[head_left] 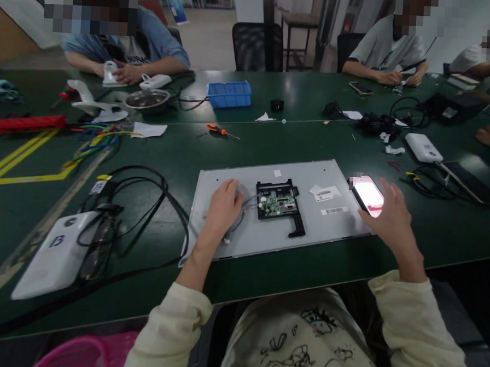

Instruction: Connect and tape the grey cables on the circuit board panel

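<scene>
Centrally, on a dark green table (168, 146), a grey display back panel (267, 236) lies flat at the near edge, with a small green circuit board (279, 203) in a black frame at its middle. The left hand (223, 207) rests on the panel just left of the board, fingers curled close together over thin wires (247, 204); I cannot tell whether they pinch any. The right hand (389, 213) hovers with fingers loosely spread beside a lit phone (367, 194) on the panel's right end. Black cables (145, 200) and a white box (56, 253) marked 13 lie to the left. Farther back are an orange screwdriver (221, 131) and a blue tray (229, 94). Other people sit working along the far side, with a black chair (256, 44) behind on a pale floor.
</scene>
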A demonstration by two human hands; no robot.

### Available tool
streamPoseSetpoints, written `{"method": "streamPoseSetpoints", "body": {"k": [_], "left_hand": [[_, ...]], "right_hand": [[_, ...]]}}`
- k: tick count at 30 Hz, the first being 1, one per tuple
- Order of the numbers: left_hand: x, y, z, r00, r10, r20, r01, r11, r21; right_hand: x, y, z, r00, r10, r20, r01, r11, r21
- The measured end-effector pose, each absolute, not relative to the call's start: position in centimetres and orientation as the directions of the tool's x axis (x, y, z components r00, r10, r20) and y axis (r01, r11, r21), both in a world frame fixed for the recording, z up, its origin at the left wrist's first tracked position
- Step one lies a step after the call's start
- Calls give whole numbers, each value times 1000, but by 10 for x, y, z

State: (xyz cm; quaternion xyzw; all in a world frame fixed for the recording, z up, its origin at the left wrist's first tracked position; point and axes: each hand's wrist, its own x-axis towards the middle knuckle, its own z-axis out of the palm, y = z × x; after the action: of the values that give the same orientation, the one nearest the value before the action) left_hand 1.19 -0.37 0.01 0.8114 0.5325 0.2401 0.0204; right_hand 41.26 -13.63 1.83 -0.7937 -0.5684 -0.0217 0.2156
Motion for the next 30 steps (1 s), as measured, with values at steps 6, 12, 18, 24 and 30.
{"method": "streamPoseSetpoints", "body": {"k": [6,12,18,24,30], "left_hand": [[12,-5,3,306,885,351,862,-414,294],[12,-7,5,315,889,331,869,-411,276],[12,-8,5,307,893,328,869,-404,287],[13,-8,5,307,895,325,870,-402,285],[12,-7,4,306,893,332,877,-400,267]], "right_hand": [[425,-150,8,428,874,230,875,-338,-346],[423,-139,7,435,841,323,880,-321,-350],[439,-121,4,402,859,317,899,-305,-313],[396,-95,21,36,949,312,970,42,-239],[329,-57,29,-193,964,185,968,217,-125]]}}
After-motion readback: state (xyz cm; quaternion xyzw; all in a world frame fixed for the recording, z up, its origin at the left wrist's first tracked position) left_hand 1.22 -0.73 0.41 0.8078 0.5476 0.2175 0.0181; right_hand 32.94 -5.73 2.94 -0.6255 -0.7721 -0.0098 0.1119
